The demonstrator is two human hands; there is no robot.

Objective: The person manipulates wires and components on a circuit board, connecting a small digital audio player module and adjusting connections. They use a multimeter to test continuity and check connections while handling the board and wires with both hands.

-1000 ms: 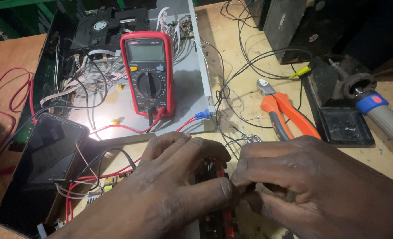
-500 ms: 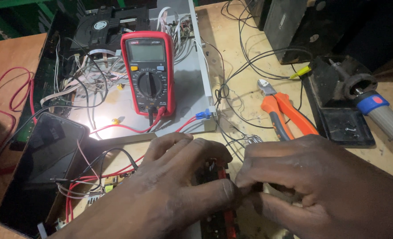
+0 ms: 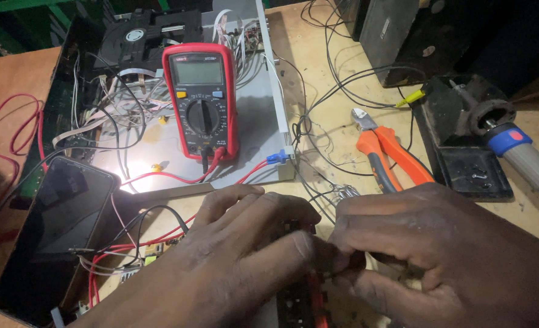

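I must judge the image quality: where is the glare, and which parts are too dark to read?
Head view: a strong white glare lies on the grey chassis floor beside the dark phone; the multimeter is sharp and evenly lit; the left hand and right hand shade the circuit board; the upper right corner is nearly black.

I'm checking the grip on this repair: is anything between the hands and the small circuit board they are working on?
Nothing visible. The left hand and right hand already close on the circuit board, fingertips meeting over it. Loose wires lie only to the left.
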